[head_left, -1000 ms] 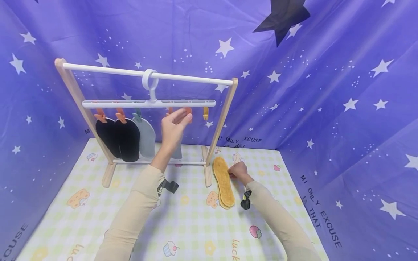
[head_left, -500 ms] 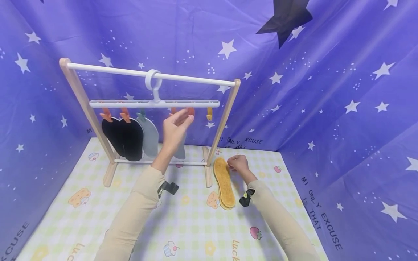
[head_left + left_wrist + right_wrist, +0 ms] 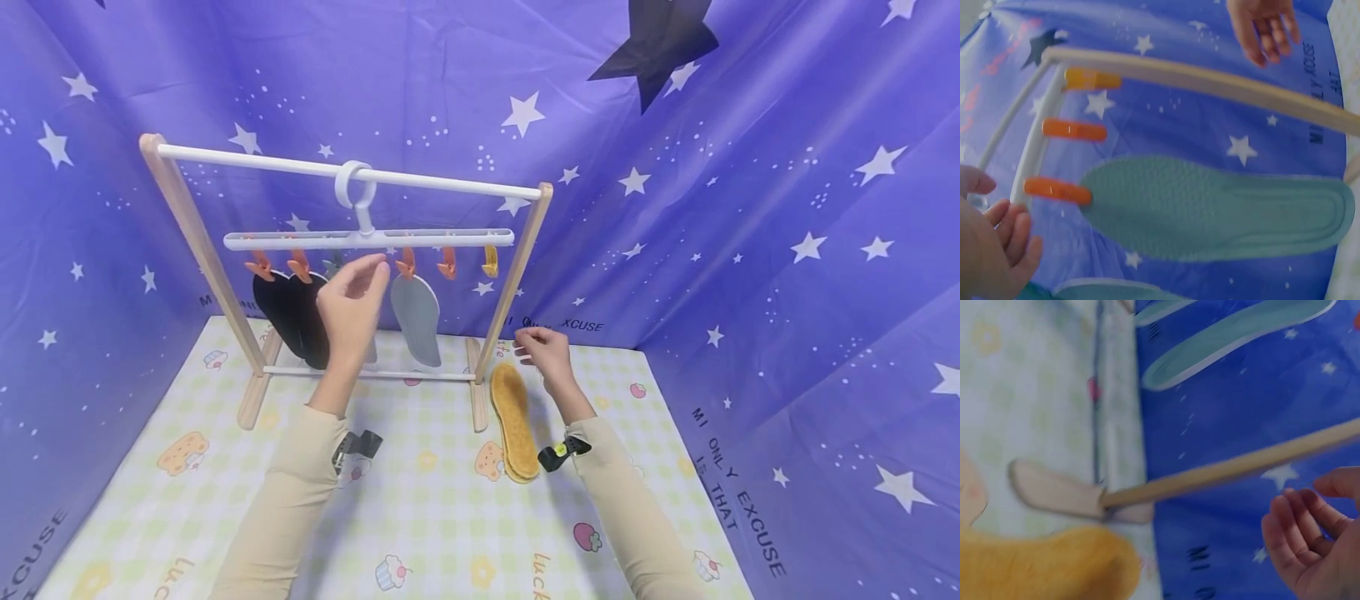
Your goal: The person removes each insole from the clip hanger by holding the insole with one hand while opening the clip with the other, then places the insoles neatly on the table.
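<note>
My left hand [image 3: 351, 312], fingers bent and apart from the thumb, is just below the white clip hanger [image 3: 300, 242] and holds nothing. Behind it hang two black insoles [image 3: 281, 312] and a grey insole mostly hidden by the hand. Right of it another grey insole [image 3: 416, 321] hangs by its tip from an orange clip [image 3: 406, 264]; its textured face shows in the left wrist view. Another orange clip [image 3: 447, 263] and a yellow clip [image 3: 491, 262] hold nothing. My right hand [image 3: 551, 358], loosely bent, hovers above the stacked yellow insoles [image 3: 513, 421] without touching them.
A wooden rack [image 3: 515, 279] with a white top rod [image 3: 450, 181] carries the hanger. It stands on a checked tablecloth [image 3: 427, 508] with cartoon prints. A purple curtain [image 3: 787, 192] with stars closes off the back and sides.
My left hand has left the second orange clip from the right and moved left along the hanger. The hanger has shifted slightly right. My right hand has risen from beside the yellow insoles.
</note>
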Tool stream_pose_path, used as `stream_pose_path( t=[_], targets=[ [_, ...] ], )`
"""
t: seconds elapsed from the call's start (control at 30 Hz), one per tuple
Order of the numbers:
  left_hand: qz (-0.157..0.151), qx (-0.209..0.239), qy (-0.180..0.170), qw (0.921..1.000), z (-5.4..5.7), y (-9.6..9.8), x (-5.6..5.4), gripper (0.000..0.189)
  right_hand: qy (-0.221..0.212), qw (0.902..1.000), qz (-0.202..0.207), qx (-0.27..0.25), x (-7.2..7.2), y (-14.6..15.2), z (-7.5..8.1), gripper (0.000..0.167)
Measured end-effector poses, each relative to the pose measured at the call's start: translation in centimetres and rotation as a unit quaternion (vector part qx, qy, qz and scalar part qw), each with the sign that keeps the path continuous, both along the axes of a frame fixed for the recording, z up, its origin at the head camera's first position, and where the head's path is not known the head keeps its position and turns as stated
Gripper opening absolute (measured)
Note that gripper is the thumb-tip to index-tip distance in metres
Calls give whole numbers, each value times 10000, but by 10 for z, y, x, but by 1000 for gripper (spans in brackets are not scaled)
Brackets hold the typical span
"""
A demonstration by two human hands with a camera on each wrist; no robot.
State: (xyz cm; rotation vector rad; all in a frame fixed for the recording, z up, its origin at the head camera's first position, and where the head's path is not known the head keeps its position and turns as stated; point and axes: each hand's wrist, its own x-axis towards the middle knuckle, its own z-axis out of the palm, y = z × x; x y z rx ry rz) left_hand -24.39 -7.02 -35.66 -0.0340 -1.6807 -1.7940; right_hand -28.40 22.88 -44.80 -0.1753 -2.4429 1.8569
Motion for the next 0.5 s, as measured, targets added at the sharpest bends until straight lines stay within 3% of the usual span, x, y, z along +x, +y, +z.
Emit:
stream_pose_path(
  t=[0.07,0.13,0.3,0.4,0.5],
  targets=[
    [-371,-88,-225,9990,-2,-10,-3,28,230,9995,83,-200,2,-7,7,31],
    [-977,-203,-455,9940,-4,-20,-7,35,464,9979,239,-383,3,-15,12,31],
    [-2371,-716,-981,9639,-2,-36,-21,45,848,9896,878,-760,3,-36,23,28],
    [-2827,-1002,-1139,9471,0,-41,-29,47,924,9837,1261,-890,2,-49,29,28],
    [-3091,-1026,-1177,9381,2,-42,-36,46,1010,9773,1618,-920,0,-62,33,29]
  ],
)
